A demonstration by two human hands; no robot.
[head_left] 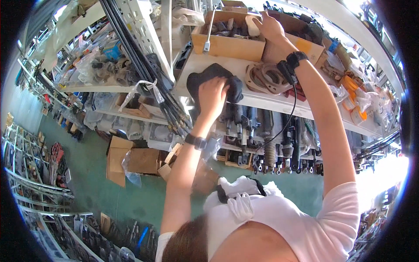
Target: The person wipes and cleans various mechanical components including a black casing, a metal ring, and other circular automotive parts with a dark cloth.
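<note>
My left hand [212, 97] is closed over a bunched black cloth [202, 82] on the white shelf [188, 65], its fingers curled into the fabric. Stretched out to the far side, my right hand [271, 29] is over the edge between two cardboard boxes. Its fingers are apart and beside a pale cream piece [252, 26] at the right end of the left cardboard box [229, 45]; whether they touch it is hard to see. Dark metal parts [231, 29] lie in that box. A grey-handled tool with a thin rod [207, 45] leans against its front.
Flat ring-shaped gaskets [267, 79] lie under my right forearm. Orange rolls [349, 94] sit farther right. A bundle of black cables [139, 56] hangs at the left. Cylindrical parts [268, 131] fill the shelf below. An opened carton [144, 160] stands on the green floor.
</note>
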